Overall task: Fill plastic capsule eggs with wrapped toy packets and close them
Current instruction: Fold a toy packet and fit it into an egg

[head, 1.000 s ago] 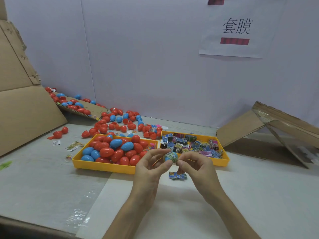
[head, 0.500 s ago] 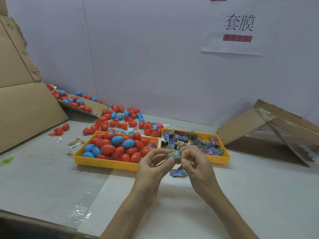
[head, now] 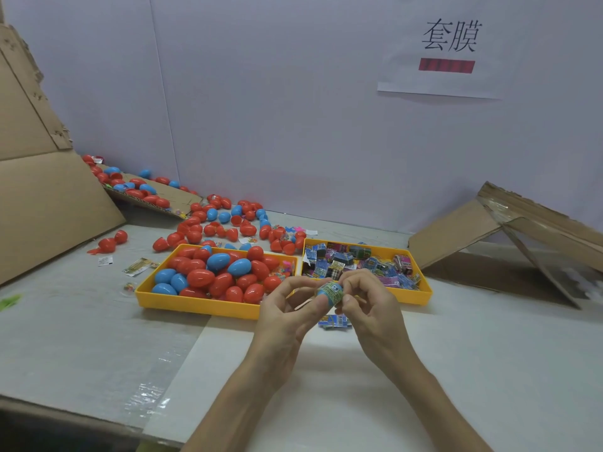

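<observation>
Head view: the left hand (head: 287, 316) and right hand (head: 368, 308) met above the surface (head: 456, 370), each grip pinched by curled fingertips on a blue capsule egg (head: 329, 293) with a wrapped packet showing in it. Just behind stood an egg tray (head: 195, 303) and a packet tray (head: 421, 300); a loose packet (head: 336, 321) lay beneath the hands.

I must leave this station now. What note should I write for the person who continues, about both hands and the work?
Left hand holds a blue plastic egg half; right hand pinches a printed wrapped packet into it. Not yet closed. One spare packet lies on the table below. Eggs wait in the left yellow plastic tray, packets in the right yellow tray. To do: cap this egg, then fill the rest.
</observation>
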{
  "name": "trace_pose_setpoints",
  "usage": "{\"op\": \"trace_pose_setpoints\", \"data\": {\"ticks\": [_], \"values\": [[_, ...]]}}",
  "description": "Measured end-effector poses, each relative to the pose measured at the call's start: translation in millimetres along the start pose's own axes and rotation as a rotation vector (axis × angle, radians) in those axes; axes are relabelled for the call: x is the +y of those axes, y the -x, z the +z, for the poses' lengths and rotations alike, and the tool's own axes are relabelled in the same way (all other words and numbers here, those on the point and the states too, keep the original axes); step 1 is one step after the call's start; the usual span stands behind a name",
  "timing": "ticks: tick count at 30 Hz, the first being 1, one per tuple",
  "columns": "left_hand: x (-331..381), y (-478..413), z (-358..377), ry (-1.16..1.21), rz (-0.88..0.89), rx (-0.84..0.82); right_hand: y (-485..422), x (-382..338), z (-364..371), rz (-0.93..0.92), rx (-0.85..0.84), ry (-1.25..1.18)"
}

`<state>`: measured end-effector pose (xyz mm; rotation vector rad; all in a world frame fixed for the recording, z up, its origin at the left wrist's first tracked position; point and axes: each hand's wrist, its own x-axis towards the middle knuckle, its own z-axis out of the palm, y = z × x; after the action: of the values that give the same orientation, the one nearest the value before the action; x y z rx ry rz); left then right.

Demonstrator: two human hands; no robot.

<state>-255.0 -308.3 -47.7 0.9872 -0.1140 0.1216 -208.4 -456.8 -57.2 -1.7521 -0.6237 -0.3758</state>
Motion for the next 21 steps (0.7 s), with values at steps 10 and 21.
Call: {"op": "trace_pose_setpoints", "data": {"ticks": [10, 21], "values": [[1.5, 2.0, 0.5, -0.047, 0.074, -0.084, -3.4, -7.0, -11.2, 0.22, 0.0, -0.356], [-1.3, 1.5, -1.4, -0.081, 0.073, -0.114, -2.3, -13.0, -9.6, 0.254, 0.053, -0.383]]}}
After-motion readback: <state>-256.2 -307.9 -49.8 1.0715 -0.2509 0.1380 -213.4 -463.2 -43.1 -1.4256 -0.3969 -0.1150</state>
